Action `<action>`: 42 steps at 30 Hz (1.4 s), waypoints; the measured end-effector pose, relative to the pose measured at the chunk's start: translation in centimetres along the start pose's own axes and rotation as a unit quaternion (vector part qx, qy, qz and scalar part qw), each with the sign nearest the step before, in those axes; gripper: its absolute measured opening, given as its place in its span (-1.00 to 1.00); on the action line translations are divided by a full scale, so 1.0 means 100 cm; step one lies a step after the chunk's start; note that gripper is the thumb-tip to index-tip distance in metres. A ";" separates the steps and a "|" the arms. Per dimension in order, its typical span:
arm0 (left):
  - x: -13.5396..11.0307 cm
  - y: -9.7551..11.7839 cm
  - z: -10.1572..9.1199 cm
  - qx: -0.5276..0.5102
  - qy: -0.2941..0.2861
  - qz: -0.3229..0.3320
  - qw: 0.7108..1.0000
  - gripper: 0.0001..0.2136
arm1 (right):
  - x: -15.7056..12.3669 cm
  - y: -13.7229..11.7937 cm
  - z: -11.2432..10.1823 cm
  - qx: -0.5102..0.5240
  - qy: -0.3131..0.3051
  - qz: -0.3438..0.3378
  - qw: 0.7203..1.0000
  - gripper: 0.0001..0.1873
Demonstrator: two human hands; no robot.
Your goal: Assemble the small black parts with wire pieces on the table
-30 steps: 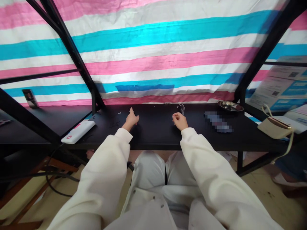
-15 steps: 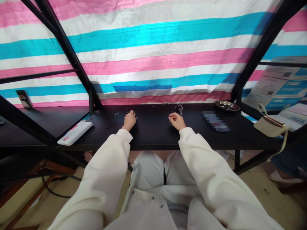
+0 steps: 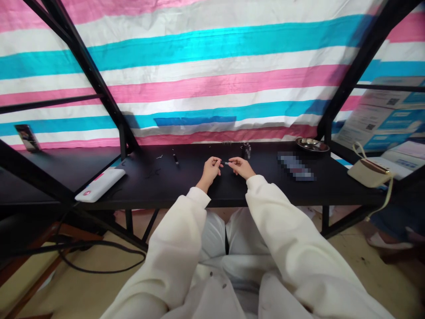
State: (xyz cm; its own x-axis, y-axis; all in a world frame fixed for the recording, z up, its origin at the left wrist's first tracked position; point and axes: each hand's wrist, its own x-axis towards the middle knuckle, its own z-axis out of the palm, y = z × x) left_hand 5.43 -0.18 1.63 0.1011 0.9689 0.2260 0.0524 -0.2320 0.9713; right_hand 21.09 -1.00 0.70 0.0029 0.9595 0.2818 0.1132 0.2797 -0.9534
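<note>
Over the middle of the black table, my left hand and my right hand meet fingertip to fingertip. Between them lies a small black-and-grey tube, pinched by both. Whether it is one piece or two joined parts is too small to tell. To the left, a short black tube with a pale band rests on the table. Beyond my right hand is a little cluster of clear and dark small parts. Thin coil-like bits lie at the far edge.
Thin white scraps lie at left, near a white power bank. On the right are a blurred-out packet, a shiny metal dish and a beige bag. Black frame posts flank the table; a striped sheet hangs behind.
My left hand has moved right, from beside the black tube to my right hand. Both hands now pinch a small tube together. The right hand has shifted only slightly.
</note>
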 end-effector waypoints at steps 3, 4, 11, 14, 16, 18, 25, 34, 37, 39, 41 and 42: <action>-0.004 0.000 0.002 -0.004 -0.009 -0.006 1.000 -0.92 | -0.002 0.001 -0.001 -0.043 -0.031 -0.011 0.999 -0.57; -0.006 0.000 0.001 -0.003 -0.010 -0.004 1.000 -0.91 | -0.002 0.001 -0.001 -0.056 -0.036 -0.020 0.998 -0.59; -0.009 -0.002 -0.006 0.005 0.035 0.014 0.999 -0.87 | 0.000 0.014 -0.002 -0.158 -0.027 -0.069 0.985 -0.74; -0.008 -0.003 -0.008 0.017 0.069 0.011 0.997 -0.83 | 0.002 0.014 -0.005 -0.187 0.029 -0.099 0.977 -0.80; -0.008 -0.004 -0.009 0.024 0.072 0.006 0.997 -0.81 | 0.003 0.013 -0.006 -0.183 0.069 -0.110 0.974 -0.78; -0.009 -0.003 -0.008 0.023 0.040 0.000 0.999 -0.80 | 0.003 0.011 -0.006 -0.147 0.063 -0.101 0.982 -0.72; -0.013 0.004 -0.004 -0.031 -0.102 -0.050 0.993 -0.81 | -0.001 0.009 0.003 -0.033 -0.060 -0.046 0.997 -0.61; -0.013 0.005 -0.003 -0.041 -0.109 -0.066 0.991 -0.91 | -0.003 0.006 0.003 -0.022 -0.099 -0.029 0.994 -0.63; -0.012 0.005 -0.003 -0.048 -0.095 -0.068 0.992 -0.88 | -0.001 0.006 0.002 -0.031 -0.081 -0.030 0.996 -0.64; -0.011 0.005 -0.003 -0.047 -0.076 -0.065 0.994 -0.86 | 0.003 0.009 0.000 -0.048 -0.040 -0.041 0.997 -0.64; -0.011 0.004 -0.004 -0.046 -0.056 -0.060 0.996 -0.86 | 0.007 0.012 -0.007 -0.082 0.039 -0.058 0.994 -0.65; -0.010 0.004 -0.004 -0.047 -0.048 -0.057 0.996 -0.86 | 0.009 0.014 -0.011 -0.106 0.089 -0.065 0.988 -0.66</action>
State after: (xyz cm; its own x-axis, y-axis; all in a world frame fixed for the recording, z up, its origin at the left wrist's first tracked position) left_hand 4.98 -1.25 1.83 0.1938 0.9749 0.1091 -0.0234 -0.1066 0.9940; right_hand 22.37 0.26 -0.27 0.1484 0.8895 0.4322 0.3296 0.3676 -0.8696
